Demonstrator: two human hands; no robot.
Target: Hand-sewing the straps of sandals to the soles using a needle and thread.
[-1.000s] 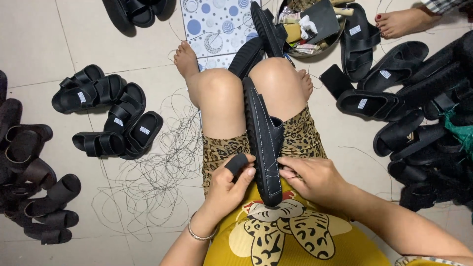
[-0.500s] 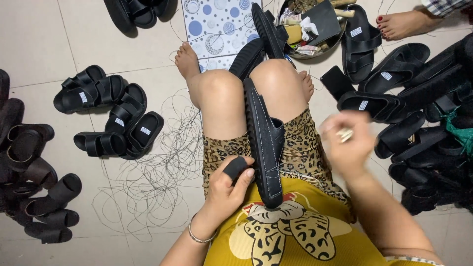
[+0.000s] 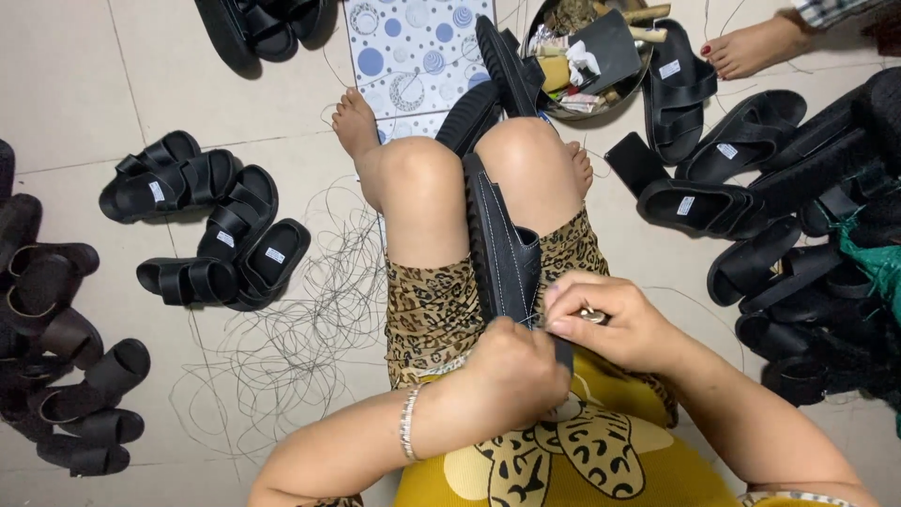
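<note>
— Both hands on one black sandal [image 3: 502, 253], wedged on edge between the knees?
— Yes. Left hand [image 3: 511, 376] clenched around its near end; right hand [image 3: 610, 319] pinching a small metal tool [image 3: 593, 316] beside the sole's stitched edge.

Beyond the fingertips of the left hand [image 3: 511, 380] and right hand [image 3: 610, 324], the upright black sandal sole [image 3: 502, 249] fills the gap between the bare knees [image 3: 422, 178], so no passage lies straight ahead. Left of the fingers, a tangle of thin dark thread [image 3: 291, 329] covers the pale tiled floor [image 3: 66, 84], with bare tile past it before the paired black sandals [image 3: 211, 230]. Right of the fingers, heaped black sandals [image 3: 751, 216] crowd close. Farther ahead, the round metal tray of tools [image 3: 587, 56] blocks the floor.
</note>
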